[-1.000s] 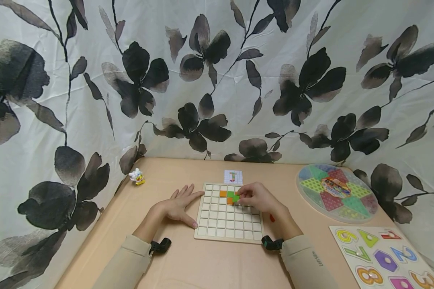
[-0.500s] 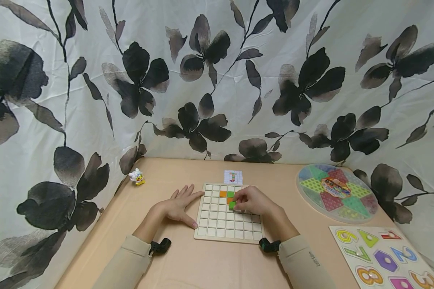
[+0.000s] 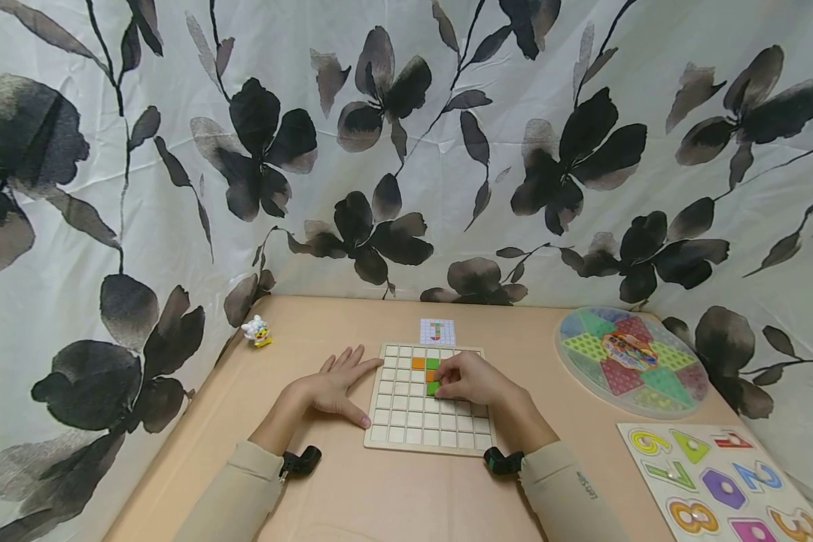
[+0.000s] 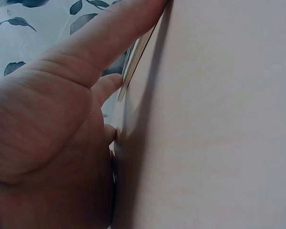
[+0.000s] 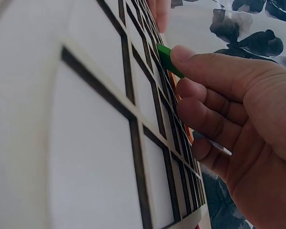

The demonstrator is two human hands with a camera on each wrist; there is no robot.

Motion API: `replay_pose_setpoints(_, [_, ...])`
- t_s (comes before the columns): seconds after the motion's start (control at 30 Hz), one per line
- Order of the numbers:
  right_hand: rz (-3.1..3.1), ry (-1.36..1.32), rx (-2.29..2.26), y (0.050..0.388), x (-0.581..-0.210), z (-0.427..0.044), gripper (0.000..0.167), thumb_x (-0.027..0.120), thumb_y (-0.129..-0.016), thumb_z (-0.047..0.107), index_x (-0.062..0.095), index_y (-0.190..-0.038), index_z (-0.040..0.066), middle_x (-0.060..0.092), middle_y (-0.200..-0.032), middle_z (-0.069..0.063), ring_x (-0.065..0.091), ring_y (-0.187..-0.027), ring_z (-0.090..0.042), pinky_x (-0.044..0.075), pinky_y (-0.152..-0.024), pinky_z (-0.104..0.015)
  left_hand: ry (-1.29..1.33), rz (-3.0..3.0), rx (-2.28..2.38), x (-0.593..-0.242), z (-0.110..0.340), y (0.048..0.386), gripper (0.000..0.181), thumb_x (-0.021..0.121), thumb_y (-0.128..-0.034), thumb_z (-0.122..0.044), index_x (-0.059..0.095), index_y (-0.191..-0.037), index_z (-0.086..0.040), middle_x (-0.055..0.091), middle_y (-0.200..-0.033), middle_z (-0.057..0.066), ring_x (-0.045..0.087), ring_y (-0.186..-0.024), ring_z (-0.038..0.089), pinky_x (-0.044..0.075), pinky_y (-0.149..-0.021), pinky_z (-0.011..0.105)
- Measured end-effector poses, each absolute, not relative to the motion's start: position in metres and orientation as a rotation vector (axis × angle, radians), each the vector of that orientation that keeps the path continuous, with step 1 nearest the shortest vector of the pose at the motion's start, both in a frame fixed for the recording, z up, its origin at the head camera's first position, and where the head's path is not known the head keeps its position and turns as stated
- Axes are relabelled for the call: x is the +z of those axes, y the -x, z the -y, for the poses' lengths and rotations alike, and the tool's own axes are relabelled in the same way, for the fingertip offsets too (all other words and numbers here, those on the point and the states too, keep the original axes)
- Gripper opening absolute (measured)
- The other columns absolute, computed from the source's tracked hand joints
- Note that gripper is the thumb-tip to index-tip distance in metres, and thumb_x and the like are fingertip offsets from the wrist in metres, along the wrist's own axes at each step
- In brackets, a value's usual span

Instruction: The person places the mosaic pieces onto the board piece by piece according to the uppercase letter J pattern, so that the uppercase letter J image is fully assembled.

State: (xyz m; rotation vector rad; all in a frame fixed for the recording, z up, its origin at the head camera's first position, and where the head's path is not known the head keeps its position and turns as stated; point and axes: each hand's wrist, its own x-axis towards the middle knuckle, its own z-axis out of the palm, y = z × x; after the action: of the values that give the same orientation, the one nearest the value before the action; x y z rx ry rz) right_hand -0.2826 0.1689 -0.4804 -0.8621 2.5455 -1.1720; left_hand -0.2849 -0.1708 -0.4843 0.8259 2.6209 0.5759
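Observation:
A white grid board (image 3: pixel 406 418) lies in the middle of the table, its squares divided by raised lines. Near its top sit an orange square tile (image 3: pixel 418 363), a green tile (image 3: pixel 432 363) and another orange tile (image 3: pixel 430 376). My right hand (image 3: pixel 474 379) pinches a green square tile (image 5: pixel 169 60) between thumb and fingers, at the square below the lower orange one. With fingers spread, my left hand (image 3: pixel 335 388) rests on the table, its thumb and a fingertip touching the board's left edge. Above the board lies a small pattern card (image 3: pixel 436 331).
A round plastic case (image 3: pixel 630 403) of coloured pieces lies to the right. In front of it is a number and shape puzzle board (image 3: pixel 701 452). A small toy figure (image 3: pixel 257 331) stands at the back left. A floral curtain (image 3: pixel 461 188) hangs behind the table.
My right hand has brought the green tile from beside the lower orange tile down to the square below it. The left hand stays in place.

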Motion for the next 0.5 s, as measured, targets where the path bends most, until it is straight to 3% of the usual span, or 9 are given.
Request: replay_pose_setpoints(0.5, [-2.562,0.882,-1.152,0.2831,-0.4808,-0.1655,0.018,0.084,-0.088,0.011,0.078,-0.104,0.008,0.067,-0.077,0.005,0.057,-0.069,-0.006,0.048,-0.062,-0.020,-0.819,-2.623,0.600,-0.4845,0.1697,0.2852,0.122,0.088,-0.0690,-0.066,0.025,-0.166,-0.028,-0.002,-0.174,0.023,-0.006,-0.162,0.042,-0.003,-0.127,0.066])
